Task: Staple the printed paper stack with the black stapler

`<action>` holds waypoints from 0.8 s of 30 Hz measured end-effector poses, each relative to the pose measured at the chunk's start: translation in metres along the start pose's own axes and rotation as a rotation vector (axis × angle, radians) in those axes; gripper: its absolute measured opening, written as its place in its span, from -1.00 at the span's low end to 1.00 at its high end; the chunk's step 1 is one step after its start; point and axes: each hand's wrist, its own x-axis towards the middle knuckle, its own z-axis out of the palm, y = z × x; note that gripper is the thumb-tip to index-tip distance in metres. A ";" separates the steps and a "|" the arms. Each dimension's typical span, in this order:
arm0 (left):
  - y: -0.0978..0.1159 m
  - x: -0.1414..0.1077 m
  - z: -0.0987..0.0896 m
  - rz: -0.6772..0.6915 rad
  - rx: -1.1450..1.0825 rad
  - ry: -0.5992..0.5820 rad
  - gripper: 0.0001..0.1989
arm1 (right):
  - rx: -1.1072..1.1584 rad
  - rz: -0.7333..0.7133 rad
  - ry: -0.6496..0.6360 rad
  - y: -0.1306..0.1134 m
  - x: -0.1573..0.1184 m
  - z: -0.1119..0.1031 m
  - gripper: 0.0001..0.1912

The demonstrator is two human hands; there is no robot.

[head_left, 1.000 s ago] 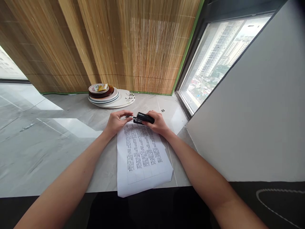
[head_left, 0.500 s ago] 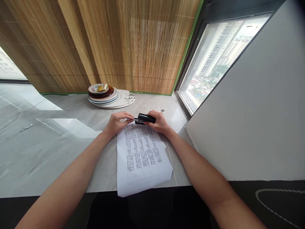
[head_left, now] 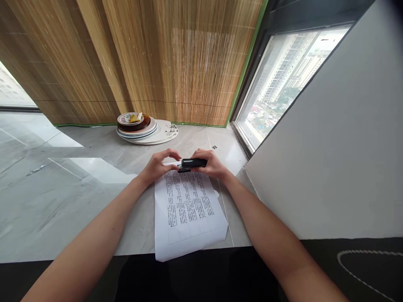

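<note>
A black stapler lies level in my right hand, whose fingers wrap round its right part. My left hand is at the stapler's left end, thumb and fingers apart with a gap between them, the thumb tip close to the metal end. Whether the thumb touches it, I cannot tell. Under and in front of the hands lies printed white paper, its lower edge reaching past the counter's front edge.
A stack of plates rests on an oval plate at the back of the grey counter. Small dark staple pieces lie behind my right hand. A bamboo blind, a window and a white wall border the counter.
My left fingers have spread from a pinch at the stapler's left end. The stapler's upper and lower parts look closer together, and it sits slightly lower in view.
</note>
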 end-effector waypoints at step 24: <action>-0.021 -0.003 0.006 -0.169 0.447 -0.209 -0.78 | -0.498 0.562 0.126 0.015 -0.019 -0.048 -0.90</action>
